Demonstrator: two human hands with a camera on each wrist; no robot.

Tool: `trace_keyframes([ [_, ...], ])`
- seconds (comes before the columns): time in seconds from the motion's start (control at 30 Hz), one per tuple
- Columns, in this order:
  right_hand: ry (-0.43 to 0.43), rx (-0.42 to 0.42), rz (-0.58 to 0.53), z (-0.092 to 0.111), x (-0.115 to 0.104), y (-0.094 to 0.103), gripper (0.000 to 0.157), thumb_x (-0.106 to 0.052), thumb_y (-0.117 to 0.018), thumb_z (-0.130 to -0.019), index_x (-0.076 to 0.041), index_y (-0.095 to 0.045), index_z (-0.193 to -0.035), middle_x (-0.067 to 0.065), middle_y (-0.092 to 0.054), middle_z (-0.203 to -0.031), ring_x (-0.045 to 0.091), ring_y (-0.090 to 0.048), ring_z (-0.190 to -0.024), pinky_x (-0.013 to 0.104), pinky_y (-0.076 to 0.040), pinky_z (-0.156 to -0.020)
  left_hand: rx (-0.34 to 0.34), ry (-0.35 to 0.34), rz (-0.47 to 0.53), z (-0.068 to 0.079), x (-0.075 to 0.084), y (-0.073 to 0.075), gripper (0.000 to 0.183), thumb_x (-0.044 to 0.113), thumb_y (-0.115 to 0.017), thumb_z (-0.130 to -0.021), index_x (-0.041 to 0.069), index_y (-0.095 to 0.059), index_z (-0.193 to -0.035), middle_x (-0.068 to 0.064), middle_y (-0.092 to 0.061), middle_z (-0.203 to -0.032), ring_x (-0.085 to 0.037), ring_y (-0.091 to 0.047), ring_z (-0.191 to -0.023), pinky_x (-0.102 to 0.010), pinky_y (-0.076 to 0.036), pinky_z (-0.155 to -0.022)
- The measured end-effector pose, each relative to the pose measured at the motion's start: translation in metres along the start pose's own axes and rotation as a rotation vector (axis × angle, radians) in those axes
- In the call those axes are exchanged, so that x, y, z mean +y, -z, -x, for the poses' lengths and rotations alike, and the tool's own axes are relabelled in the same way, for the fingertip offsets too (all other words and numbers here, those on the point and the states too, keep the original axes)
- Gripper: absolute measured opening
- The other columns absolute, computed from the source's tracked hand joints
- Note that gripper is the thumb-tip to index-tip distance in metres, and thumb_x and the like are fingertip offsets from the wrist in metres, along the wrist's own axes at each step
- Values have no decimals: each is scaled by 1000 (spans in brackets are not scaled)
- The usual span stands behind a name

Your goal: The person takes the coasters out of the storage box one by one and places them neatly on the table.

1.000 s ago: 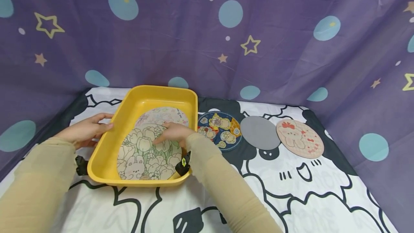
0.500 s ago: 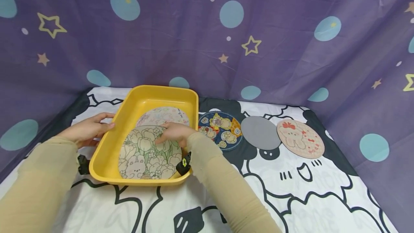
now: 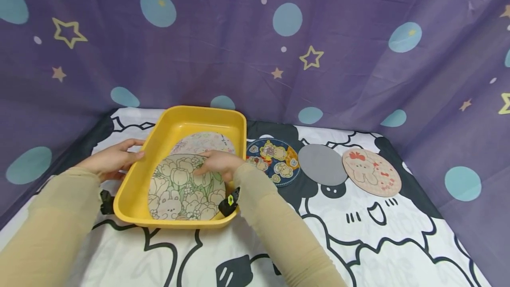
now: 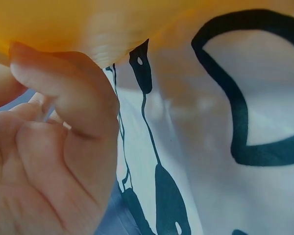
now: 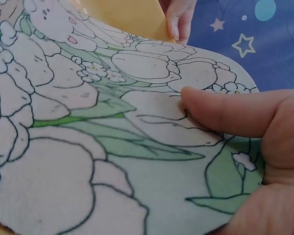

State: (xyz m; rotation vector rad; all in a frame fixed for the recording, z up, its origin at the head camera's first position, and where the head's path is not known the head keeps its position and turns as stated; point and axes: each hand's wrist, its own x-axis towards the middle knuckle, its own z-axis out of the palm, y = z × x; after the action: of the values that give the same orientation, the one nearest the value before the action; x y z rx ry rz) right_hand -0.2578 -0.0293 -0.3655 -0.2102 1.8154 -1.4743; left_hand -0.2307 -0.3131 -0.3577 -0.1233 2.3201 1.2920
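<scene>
In the head view my right hand (image 3: pixel 217 163) grips the edge of a round placemat (image 3: pixel 183 189) printed with tulips and a rabbit. The right wrist view shows my thumb (image 5: pixel 225 110) lying across its printed face, with the other fingers hidden beneath. This placemat is inside a yellow tray (image 3: pixel 131 203), overlapping a pale pink patterned round mat (image 3: pixel 203 141). My left hand (image 3: pixel 115 158) holds the tray's left rim. Up close in the left wrist view, thumb and finger of the left hand (image 4: pixel 63 127) meet the tray's edge.
Right of the tray lie a dark blue round mat (image 3: pixel 275 160) with cartoon bears, a plain grey one (image 3: pixel 322 164) and a pink one with a red bow (image 3: pixel 371 172). A black-and-white cartoon cloth (image 3: pixel 295 251) covers the table; a purple curtain (image 3: pixel 239 70) rises behind.
The tulip placemat's far edge has shifted slightly in the right hand's grip. The whole scene has drifted a little rightward in the head view. The left hand stays at the rim.
</scene>
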Motion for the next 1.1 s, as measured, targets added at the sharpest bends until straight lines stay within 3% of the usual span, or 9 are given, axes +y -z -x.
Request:
trace_keyframes([
  [0.1,-5,-25,-71,2,0,2,44,1,-66,-91,-13,-62,-132,10,-73,-104,19,-70,-77,36,-59,-77,2,-2,2,0,0,-1,68,36,-43,-106,6,-9,-157,-27,-49,-140,-18,-66,-97,-37,-54,-81],
  [0.23,32,-52,-167,5,-2,7,43,3,-63,-92,-14,-62,-131,12,-73,-106,20,-71,-77,39,-59,-78,4,-6,-2,0,0,-1,68,35,-42,-106,6,-8,-157,-27,-49,-139,-18,-65,-97,-38,-54,-81],
  [0.43,86,-40,-270,8,-3,17,37,0,-61,-95,-16,-63,-129,5,-70,-98,18,-71,-78,31,-58,-73,-11,-9,21,-1,-1,-2,67,34,-42,-106,7,-7,-157,-22,-51,-136,-19,-64,-97,-38,-54,-82],
  [0.7,197,-63,-356,11,-8,20,46,2,-54,-98,-16,-53,-141,5,-67,-101,18,-70,-82,31,-58,-70,-15,-31,36,1,-3,0,66,30,-41,-107,6,-6,-157,-16,-56,-128,-18,-65,-95,-38,-54,-82],
  [0.87,226,-32,-419,17,-12,25,45,1,-53,-99,-14,-51,-141,5,-67,-101,16,-70,-83,28,-58,-71,-10,-15,33,-1,-4,1,67,31,-42,-106,6,-6,-157,-23,-50,-136,-19,-64,-97,-38,-54,-82],
  [1.1,252,79,-516,27,-10,35,49,2,-54,-98,-17,-49,-143,6,-64,-108,17,-70,-86,28,-58,-73,-2,28,41,-2,-1,0,69,33,-44,-106,9,-7,-158,-27,-41,-145,-21,-63,-98,-37,-54,-81],
])
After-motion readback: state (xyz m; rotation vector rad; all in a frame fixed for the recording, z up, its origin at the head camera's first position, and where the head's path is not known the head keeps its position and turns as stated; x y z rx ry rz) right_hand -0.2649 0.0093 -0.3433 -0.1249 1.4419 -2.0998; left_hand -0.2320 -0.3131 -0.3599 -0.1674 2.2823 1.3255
